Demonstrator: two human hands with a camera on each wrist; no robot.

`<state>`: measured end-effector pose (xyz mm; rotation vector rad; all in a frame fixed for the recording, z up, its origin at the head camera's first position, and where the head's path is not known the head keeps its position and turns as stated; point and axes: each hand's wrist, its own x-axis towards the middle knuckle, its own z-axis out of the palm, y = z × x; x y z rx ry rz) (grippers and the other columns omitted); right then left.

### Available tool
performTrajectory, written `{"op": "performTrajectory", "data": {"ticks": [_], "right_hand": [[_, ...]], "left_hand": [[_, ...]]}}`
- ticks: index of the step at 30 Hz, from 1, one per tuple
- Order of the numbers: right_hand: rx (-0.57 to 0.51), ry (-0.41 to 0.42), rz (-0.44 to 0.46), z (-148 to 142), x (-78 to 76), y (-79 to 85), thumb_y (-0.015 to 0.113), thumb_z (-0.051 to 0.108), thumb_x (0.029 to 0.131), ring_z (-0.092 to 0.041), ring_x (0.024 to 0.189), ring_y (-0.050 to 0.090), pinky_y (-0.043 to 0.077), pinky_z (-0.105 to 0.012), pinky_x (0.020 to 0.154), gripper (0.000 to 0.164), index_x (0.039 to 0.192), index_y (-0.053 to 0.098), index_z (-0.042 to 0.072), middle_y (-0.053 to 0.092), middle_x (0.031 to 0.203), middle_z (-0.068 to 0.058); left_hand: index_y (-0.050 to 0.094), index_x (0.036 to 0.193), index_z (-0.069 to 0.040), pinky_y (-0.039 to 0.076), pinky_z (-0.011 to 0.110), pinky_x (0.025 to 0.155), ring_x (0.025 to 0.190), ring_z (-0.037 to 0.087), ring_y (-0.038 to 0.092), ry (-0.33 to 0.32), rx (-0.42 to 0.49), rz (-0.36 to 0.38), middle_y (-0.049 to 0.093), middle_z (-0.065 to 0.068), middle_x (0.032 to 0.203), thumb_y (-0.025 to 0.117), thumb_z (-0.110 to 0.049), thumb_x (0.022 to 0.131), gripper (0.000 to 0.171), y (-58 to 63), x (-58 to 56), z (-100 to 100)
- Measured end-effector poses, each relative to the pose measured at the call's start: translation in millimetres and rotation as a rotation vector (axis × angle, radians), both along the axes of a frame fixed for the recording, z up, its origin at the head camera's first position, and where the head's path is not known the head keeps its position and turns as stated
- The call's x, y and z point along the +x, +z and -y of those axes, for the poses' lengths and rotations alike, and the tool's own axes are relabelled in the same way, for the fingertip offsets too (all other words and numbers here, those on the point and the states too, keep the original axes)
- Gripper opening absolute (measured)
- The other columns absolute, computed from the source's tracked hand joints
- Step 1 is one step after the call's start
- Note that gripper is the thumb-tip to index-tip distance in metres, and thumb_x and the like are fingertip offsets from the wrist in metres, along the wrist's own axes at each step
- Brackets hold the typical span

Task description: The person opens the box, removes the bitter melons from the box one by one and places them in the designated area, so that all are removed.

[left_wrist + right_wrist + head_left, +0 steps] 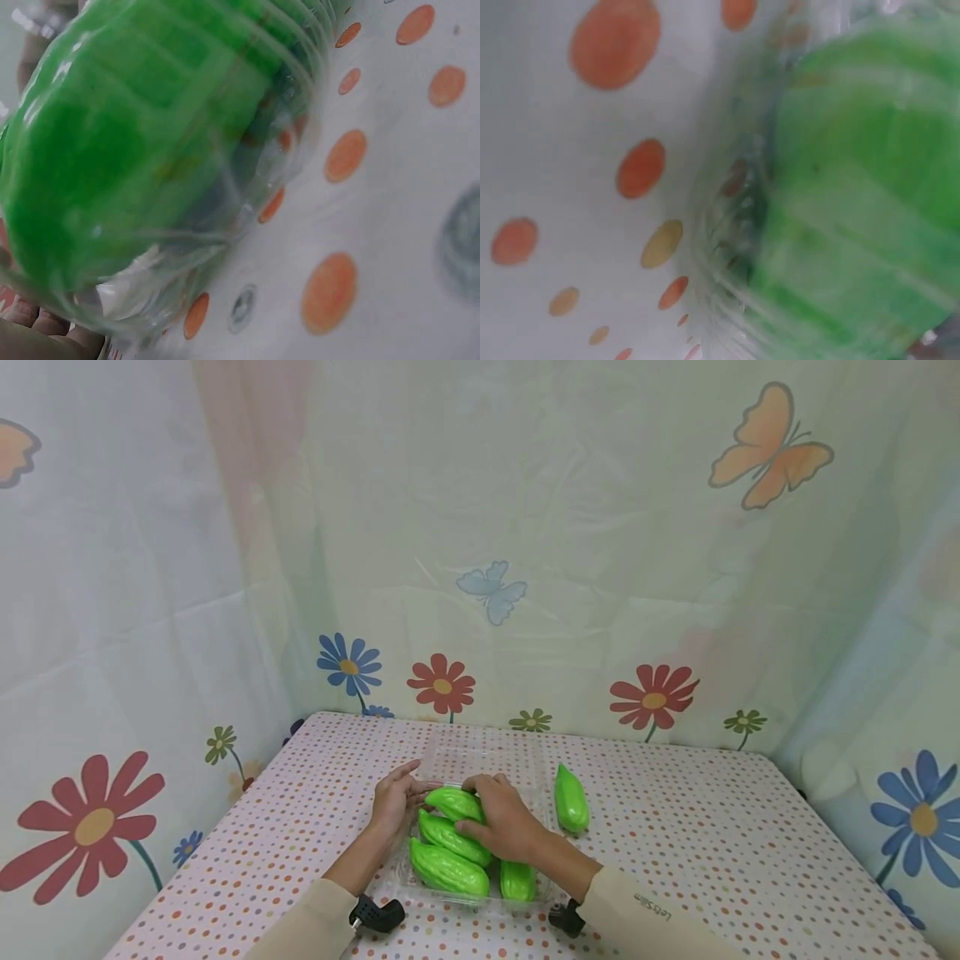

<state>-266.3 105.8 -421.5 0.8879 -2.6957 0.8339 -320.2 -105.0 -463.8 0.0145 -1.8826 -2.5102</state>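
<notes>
Several bright green bitter melons lie in a clear plastic container (517,904) in the head view. My right hand (504,817) reaches over it and grips the farthest bitter melon (448,802), thumb on the near side and fingers on the far side. A second bitter melon (452,837) lies just nearer, then a third (448,868) at the front left; another (517,881) sits at the front right under my right wrist. With fingers extended, my left hand (396,800) rests at the container's left far rim. Both wrist views show green melon through the clear wall, close up.
The container's clear lid (480,753) lies folded back behind it. One more bitter melon (572,800) rests on the dotted tablecloth (675,835) to the right. A flower-printed curtain (570,635) stands behind the table and along both sides.
</notes>
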Motion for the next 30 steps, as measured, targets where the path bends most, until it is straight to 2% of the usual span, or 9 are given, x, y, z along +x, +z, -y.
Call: {"op": "performTrajectory", "data": {"ticks": [6,11,16,20,25,30], "right_hand": [[0.046,0.004,-0.047,0.8,-0.2,-0.3,0.077,0.026,0.091,-0.022,0.105,0.05,0.046,-0.045,0.087,0.054,0.135,0.053,0.007,0.059,0.127,-0.01],[0.103,0.023,-0.12,0.9,0.6,-0.8,0.075,0.027,0.092,-0.023,0.101,0.053,0.046,-0.045,0.084,0.052,0.137,0.053,0.01,0.057,0.12,-0.01],[0.131,0.021,-0.14,1.9,1.2,0.7,0.072,0.028,0.095,-0.018,0.097,0.053,0.048,-0.038,0.078,0.055,0.142,0.05,0.011,0.054,0.117,-0.007],[0.147,0.009,-0.163,2.6,1.0,2.4,0.07,0.029,0.096,-0.011,0.08,0.049,0.045,-0.028,0.065,0.056,0.146,0.049,0.013,0.051,0.115,-0.007],[0.151,0.009,-0.133,2.9,1.4,2.8,0.067,0.029,0.098,-0.008,0.063,0.043,0.04,-0.024,0.054,0.054,0.147,0.048,0.015,0.05,0.118,-0.009],[0.156,0.01,-0.108,3.0,2.5,0.4,0.06,0.03,0.1,-0.011,0.074,0.052,0.046,-0.028,0.062,0.051,0.145,0.048,0.007,0.055,0.122,-0.011]], "left_hand": [[0.038,0.152,0.005,0.057,0.025,0.072,0.1,0.032,0.074,-0.005,0.018,-0.002,0.074,0.027,0.105,0.043,0.004,0.091,0.06,2.6,1.6,-0.1],[0.035,0.153,0.004,0.058,0.026,0.076,0.099,0.029,0.074,-0.021,0.008,-0.019,0.074,0.025,0.106,0.04,0.002,0.094,0.059,2.0,2.7,0.4],[0.039,0.151,0.005,0.057,0.027,0.07,0.08,0.016,0.075,-0.007,0.026,-0.006,0.074,0.026,0.105,0.042,0.003,0.092,0.059,1.2,1.0,0.0],[0.04,0.151,0.005,0.057,0.029,0.064,0.067,0.011,0.07,-0.007,0.044,-0.002,0.073,0.028,0.106,0.045,0.004,0.09,0.061,1.0,0.2,-0.4],[0.038,0.151,0.005,0.058,0.031,0.067,0.07,0.013,0.071,-0.019,0.034,-0.013,0.072,0.029,0.108,0.043,0.004,0.091,0.06,0.7,0.7,-0.2],[0.035,0.153,0.004,0.058,0.033,0.069,0.073,0.013,0.073,-0.032,0.033,-0.011,0.071,0.029,0.111,0.04,0.003,0.092,0.061,2.4,2.4,0.2]]}}
